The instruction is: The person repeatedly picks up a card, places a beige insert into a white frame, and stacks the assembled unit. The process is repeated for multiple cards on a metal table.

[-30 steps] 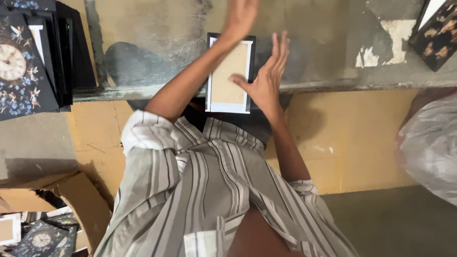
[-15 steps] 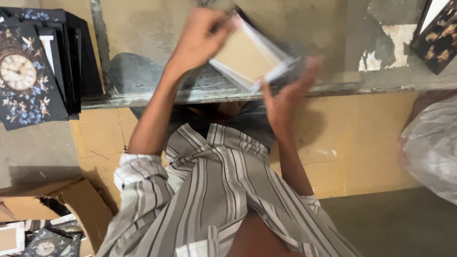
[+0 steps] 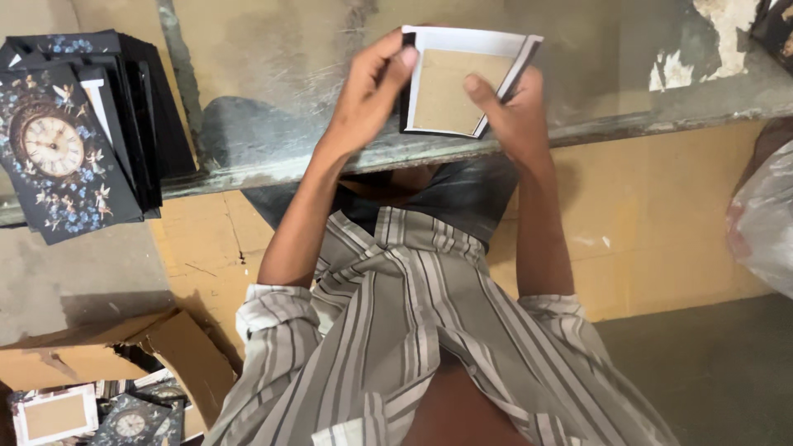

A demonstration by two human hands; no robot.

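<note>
Upper centre of the frame: flat rectangular frame [image 3: 454, 81], white border around a plain brown card panel, black edge along its left side, held up over the table [image 3: 273, 74] and tilted slightly. Left hand [image 3: 372, 91] at the frame's left edge, fingers [image 3: 395, 59] curled and clamped on its upper left corner. Right hand [image 3: 516, 111] at the lower right, thumb pressed onto the brown panel, remaining fingers hidden behind the frame, gripping it.

Upper left: leaning stack of dark cards [image 3: 74, 132], thin and stiff, front one printed with a round clock face, small winged figures and blue flowers, standing on the table well apart from the hands. Upper right corner: edge of another dark patterned card [image 3: 776, 29], mostly cut off.

Lower left: torn brown cardboard box [image 3: 107, 355], flaps open, holding more pieces, among them a white-bordered brown panel [image 3: 54, 413] and a dark clock card [image 3: 132, 423]. Right edge: crinkled translucent plastic bag [image 3: 764, 227].

Table surface worn and mottled, grey-green with scuffed patches and flaking pale paint near the upper right, a dark smear left of centre. Table front panel yellowish, cracked and stained. Grey concrete floor [image 3: 719, 372] at lower right. Bottom centre: grey and white striped shirt [image 3: 396, 339], sleeves rolled above the elbows, filling much of the lower frame and hiding the floor beneath.
</note>
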